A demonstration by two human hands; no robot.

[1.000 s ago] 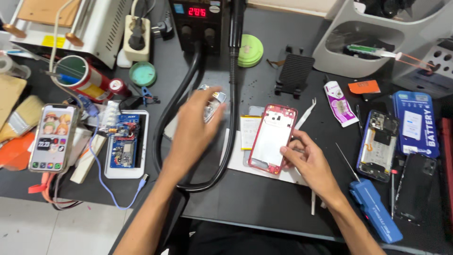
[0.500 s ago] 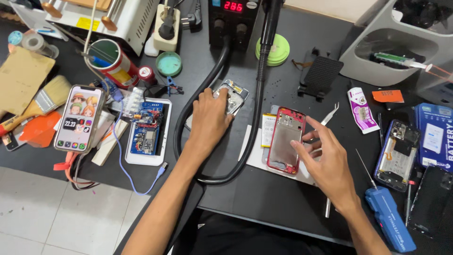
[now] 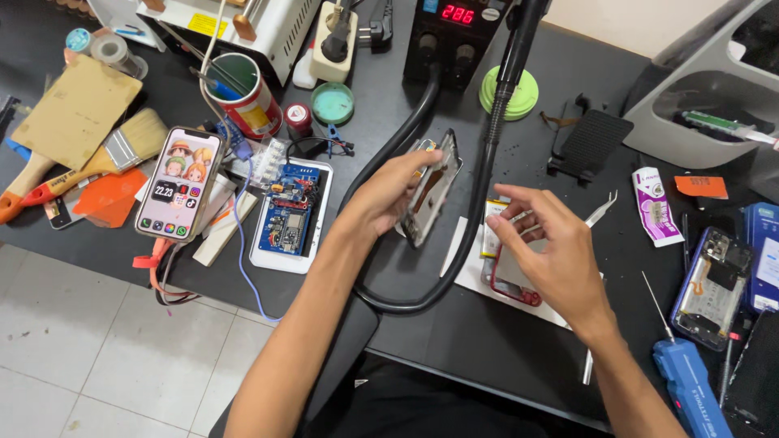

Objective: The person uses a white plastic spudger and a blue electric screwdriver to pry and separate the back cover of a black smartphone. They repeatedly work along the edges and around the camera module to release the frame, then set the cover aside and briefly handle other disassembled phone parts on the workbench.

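Note:
My left hand holds a grey phone frame tilted on its edge, lifted above the black desk. My right hand hovers with fingers spread over a red phone back housing, which lies on a white sheet. Metal tweezers lie just beyond the right hand's fingertips. A thick black hose loops between the two hands.
A hot-air station with a red display stands at the back. A lit phone, an opened phone with a blue board, a brush and a can crowd the left. A blue screwdriver and another opened phone lie right.
My left hand has picked the grey frame off the desk and tilted it up. My right hand has let go of the red housing and now hovers above it.

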